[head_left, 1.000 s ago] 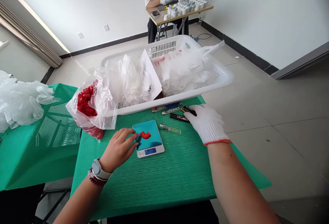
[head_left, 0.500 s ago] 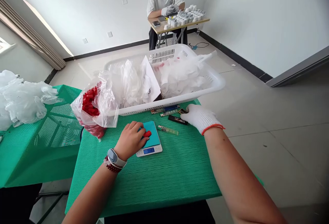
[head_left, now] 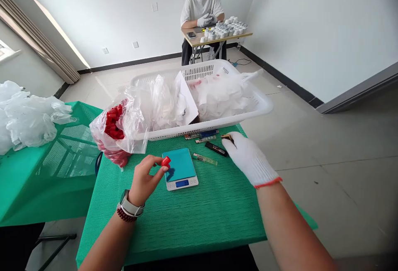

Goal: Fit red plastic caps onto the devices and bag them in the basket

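My bare left hand point(head_left: 146, 179) pinches a short red plastic tube point(head_left: 166, 162) between thumb and fingertips. It holds the tube over the left part of the teal plate of a small digital scale point(head_left: 183, 173), whose blue display is lit. My right hand point(head_left: 244, 155), in a white knit glove with an orange cuff, closes on a small black and gold object point(head_left: 227, 137), partly covered by the fingers. Near that hand lie a black lighter-like stick point(head_left: 216, 149) and a clear yellow-green lighter point(head_left: 205, 159).
More lighters point(head_left: 207, 134) lie against a white plastic basket point(head_left: 248, 115) full of clear bags. A bag of red tubes point(head_left: 115, 123) sits at the table's left. Beyond, a co-worker with gloved hands point(head_left: 207, 20) sits at a small table point(head_left: 194, 42) bearing white parts.
My left hand has drawn back and lifted the red tube off the scale's plate. My right hand has picked up the black and gold object. The view has shifted slightly.
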Available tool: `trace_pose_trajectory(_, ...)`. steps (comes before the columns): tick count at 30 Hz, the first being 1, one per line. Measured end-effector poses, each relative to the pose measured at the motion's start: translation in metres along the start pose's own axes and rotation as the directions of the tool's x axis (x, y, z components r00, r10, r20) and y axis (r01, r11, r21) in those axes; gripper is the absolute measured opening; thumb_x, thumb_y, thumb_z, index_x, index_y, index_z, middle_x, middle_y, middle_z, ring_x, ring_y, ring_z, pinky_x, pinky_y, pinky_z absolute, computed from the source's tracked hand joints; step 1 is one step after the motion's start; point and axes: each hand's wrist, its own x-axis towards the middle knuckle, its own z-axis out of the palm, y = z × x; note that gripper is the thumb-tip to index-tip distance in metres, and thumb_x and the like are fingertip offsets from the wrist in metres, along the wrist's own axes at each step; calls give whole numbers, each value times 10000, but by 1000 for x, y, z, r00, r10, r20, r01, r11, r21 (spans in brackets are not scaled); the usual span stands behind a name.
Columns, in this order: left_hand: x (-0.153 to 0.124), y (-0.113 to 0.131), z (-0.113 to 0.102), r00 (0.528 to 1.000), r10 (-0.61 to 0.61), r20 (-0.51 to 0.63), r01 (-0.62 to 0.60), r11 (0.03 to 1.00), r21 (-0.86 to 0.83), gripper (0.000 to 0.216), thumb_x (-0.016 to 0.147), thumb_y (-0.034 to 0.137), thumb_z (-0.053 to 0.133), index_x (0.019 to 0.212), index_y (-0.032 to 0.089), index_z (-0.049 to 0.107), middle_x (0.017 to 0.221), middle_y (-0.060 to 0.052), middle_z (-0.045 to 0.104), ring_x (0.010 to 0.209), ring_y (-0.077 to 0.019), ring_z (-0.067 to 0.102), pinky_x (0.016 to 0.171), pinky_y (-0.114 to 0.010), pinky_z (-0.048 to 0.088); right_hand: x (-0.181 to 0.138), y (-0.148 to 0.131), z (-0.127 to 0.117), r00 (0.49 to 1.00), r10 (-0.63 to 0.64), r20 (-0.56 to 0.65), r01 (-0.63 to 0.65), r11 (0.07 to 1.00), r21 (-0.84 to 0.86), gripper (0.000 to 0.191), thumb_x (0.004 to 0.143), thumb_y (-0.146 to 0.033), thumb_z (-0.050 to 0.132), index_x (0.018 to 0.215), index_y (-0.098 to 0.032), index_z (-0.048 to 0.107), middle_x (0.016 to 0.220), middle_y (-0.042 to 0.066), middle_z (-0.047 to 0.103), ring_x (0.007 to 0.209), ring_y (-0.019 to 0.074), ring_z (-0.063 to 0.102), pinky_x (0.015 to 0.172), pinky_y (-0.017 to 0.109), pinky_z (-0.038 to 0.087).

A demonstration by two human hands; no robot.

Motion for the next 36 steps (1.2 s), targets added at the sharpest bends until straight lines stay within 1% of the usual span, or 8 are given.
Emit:
trace_pose_trajectory(2, -4, -4, 5, 998, -57, -17, 56, 997, -48, 207, 931, 371, 649, 866, 175, 666, 757, -12, 699, 669, -130, 599, 635, -238, 480, -18, -6, 8, 984, -176, -30, 170, 877, 450, 249, 954, -405, 464, 1090, -229, 574, 1005, 81, 706, 962, 234, 665, 888, 402, 515)
trace_pose_trajectory(4, -7, -5, 10, 995, -96, 0, 96, 992, -87, 222, 931, 384, 647, 861, 175, 675, 759, -14, 713, 670, -130, 605, 641, -236, 483, -31, -18, 20, 961, -275, 19, 153, 591, 792, 216, 962, -393, 484, 1129, -261, 520, 887, 17, 678, 833, 176, 652, 823, 366, 547)
trace_pose_trajectory(6, -9, -4, 13, 994, -108, 27, 110, 988, -106, 210, 931, 375, 647, 869, 177, 683, 762, -12, 716, 677, -128, 609, 645, -232, 480, -37, -31, 34, 940, -318, 123, 4, 372, 928, 245, 951, -393, 511, 1171, -286, 501, 803, -21, 627, 694, 143, 600, 665, 310, 552)
trace_pose_trajectory(9, -10, -1, 15, 994, -98, 57, 104, 988, -118, 190, 927, 358, 654, 876, 179, 689, 744, -4, 700, 671, -122, 608, 639, -225, 472, -33, -46, 55, 892, -345, 293, -214, 249, 945, 294, 929, -496, 520, 1068, -240, 549, 689, -27, 565, 535, 112, 492, 433, 204, 395)
trace_pose_trajectory(12, -10, 0, 16, 993, -103, 62, 110, 985, -133, 188, 924, 356, 660, 909, 172, 695, 758, -11, 708, 678, -123, 617, 644, -224, 481, -27, -52, 68, 883, -306, 357, -278, 271, 921, 379, 904, -572, 508, 918, -198, 561, 618, -29, 511, 457, 83, 414, 374, 173, 256)
trace_pose_trajectory(16, -9, -1, 17, 987, -150, 66, 159, 972, -172, 196, 942, 352, 633, 967, 173, 709, 800, -24, 738, 687, -126, 636, 642, -225, 497, -31, -51, 75, 944, -232, 233, -100, 474, 875, 350, 943, -532, 479, 932, -194, 569, 664, -16, 525, 510, 84, 438, 403, 172, 270)
trace_pose_trajectory(19, -9, 0, 19, 983, -166, 82, 179, 963, -203, 209, 957, 354, 610, 989, 177, 716, 820, -33, 753, 702, -135, 652, 654, -235, 513, -37, -49, 79, 947, -274, 168, 17, 564, 826, 316, 979, -483, 447, 967, -193, 573, 693, -10, 533, 558, 96, 447, 449, 192, 334)
trace_pose_trajectory(36, -7, 2, 18, 981, -187, 58, 195, 957, -214, 178, 976, 307, 578, 995, 178, 699, 875, -42, 751, 745, -138, 657, 684, -245, 517, -52, -51, 76, 873, -435, 220, 159, 681, 715, 281, 1036, -398, 368, 1042, -208, 574, 776, 8, 567, 687, 138, 506, 654, 269, 458)
